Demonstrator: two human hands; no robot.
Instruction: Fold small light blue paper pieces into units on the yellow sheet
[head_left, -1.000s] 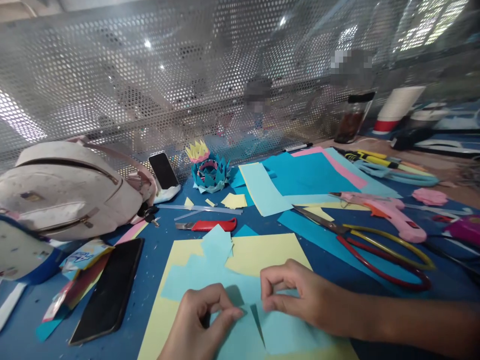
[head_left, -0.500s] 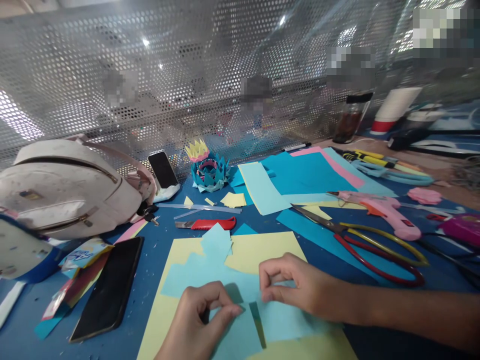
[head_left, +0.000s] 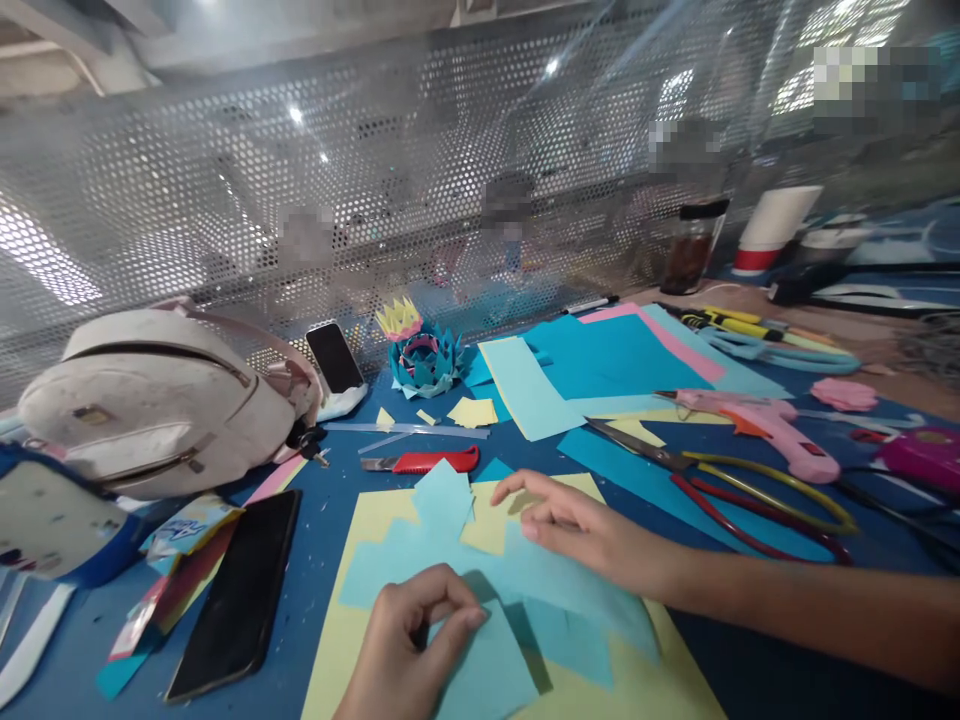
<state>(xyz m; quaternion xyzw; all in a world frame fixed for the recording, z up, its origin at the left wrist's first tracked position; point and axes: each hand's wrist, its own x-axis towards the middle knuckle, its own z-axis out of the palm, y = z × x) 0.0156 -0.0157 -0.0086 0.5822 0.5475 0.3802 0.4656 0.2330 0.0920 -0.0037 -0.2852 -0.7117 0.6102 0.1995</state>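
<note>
My left hand (head_left: 424, 635) is closed in a pinch at the edge of a light blue paper piece (head_left: 495, 665) at the bottom middle. To its right, my right hand (head_left: 574, 525) has a second light blue paper piece (head_left: 600, 590) between its fingers. That piece is tilted and slightly curved, and casts a shadow; the index finger stretches out to the left. More light blue pieces (head_left: 390, 560) lie overlapping on a yellow sheet (head_left: 337, 650) beneath both hands.
Beyond the sheet lie a red utility knife (head_left: 435, 460), scissors (head_left: 750, 490), a pink glue gun (head_left: 772, 425) and stacked blue paper (head_left: 600, 350). A blue paper lotus (head_left: 426, 360) stands behind. Left are a black phone (head_left: 240, 600) and a pale backpack (head_left: 165, 400).
My right hand has moved up and left, carrying its light blue paper, and a blue piece beneath now shows. My left hand keeps its pinch. The camera view has shifted slightly.
</note>
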